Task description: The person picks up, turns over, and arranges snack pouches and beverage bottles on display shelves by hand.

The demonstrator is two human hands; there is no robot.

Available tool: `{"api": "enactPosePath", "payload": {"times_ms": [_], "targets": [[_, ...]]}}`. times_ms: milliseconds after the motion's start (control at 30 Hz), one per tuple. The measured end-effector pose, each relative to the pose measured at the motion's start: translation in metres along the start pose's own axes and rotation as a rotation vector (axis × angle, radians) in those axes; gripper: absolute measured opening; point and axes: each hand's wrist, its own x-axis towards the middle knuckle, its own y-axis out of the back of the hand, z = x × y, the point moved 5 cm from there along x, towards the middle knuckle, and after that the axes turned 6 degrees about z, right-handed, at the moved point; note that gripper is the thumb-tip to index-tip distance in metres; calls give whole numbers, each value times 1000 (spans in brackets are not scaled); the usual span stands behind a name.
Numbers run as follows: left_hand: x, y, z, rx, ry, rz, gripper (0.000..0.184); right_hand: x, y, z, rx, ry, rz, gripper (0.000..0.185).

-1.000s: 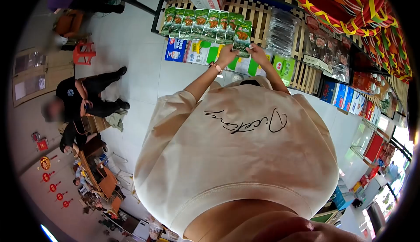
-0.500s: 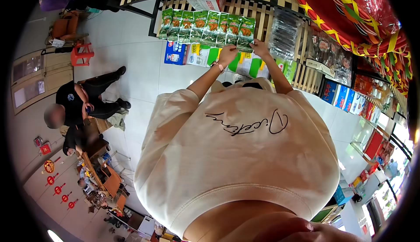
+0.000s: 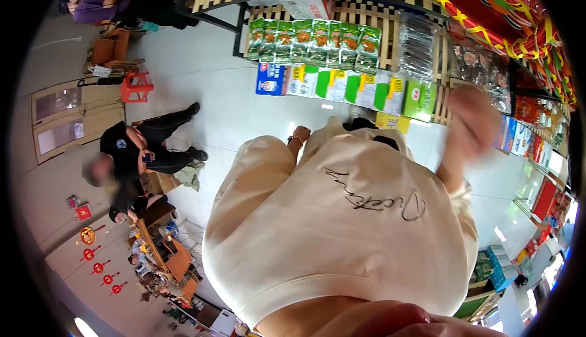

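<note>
A row of green snack packets (image 3: pixel 319 43) with pictured food on their fronts lies side by side on the slatted wooden rack (image 3: pixel 390 44). Neither of my hands touches the packets. My left hand (image 3: pixel 300 134) hangs low beside my trouser leg, a bracelet at its wrist; it is small in view and its fingers are not clear. Raised at the right, my right hand (image 3: pixel 473 120) is smeared by motion near the rack's right part, so its fingers cannot be made out. Dark packets in clear plastic (image 3: pixel 417 47) lie right of the green row.
Below the packets stand green-and-white cartons (image 3: pixel 360 87) and a blue box (image 3: pixel 270 79). Red woven baskets with yellow trim (image 3: pixel 500 7) are at upper right. A person in black (image 3: pixel 131 145) sits at left, near a red stool (image 3: pixel 136 87). Bagged goods (image 3: pixel 485 68) lie further right.
Both hands have come away from the rightmost green packet. My left hand has dropped to my side; my right has swung out to the right. The whole view has shifted.
</note>
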Motion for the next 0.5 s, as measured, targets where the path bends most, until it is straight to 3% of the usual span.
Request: {"api": "enactPosePath", "payload": {"times_ms": [33, 67, 100, 167, 200, 267, 400, 467, 500], "targets": [[-13, -2, -11, -139, 49, 11, 20, 16, 20, -47, 88, 235, 71, 29], [-28, 0, -9, -277, 97, 23, 17, 18, 41, -94, 315, 322, 236, 31], [-41, 9, -2, -414, 139, 39, 15, 30, 42, -123, 532, 350, 140, 30], [-66, 82, 31, -131, -30, 63, 13, 55, 43, -180, 974, 356, -80, 32], [-58, 78, 30, -105, -83, 107, 18, 50, 20, -187, 824, 510, 79, 32], [-74, 104, 35, -1265, 543, 138, 23, 47, 1, -191, 895, 475, 68, 28], [-52, 119, 62, -1222, 410, 107, 26, 30, 4, -218, 748, 646, 223, 24], [-44, 129, 76, -1223, 338, 129, 26, 26, 6, -230, 748, 508, 179, 24], [-43, 136, 83, -1068, 261, 166, 26, 23, 5, -235, 751, 440, 159, 24]]}}
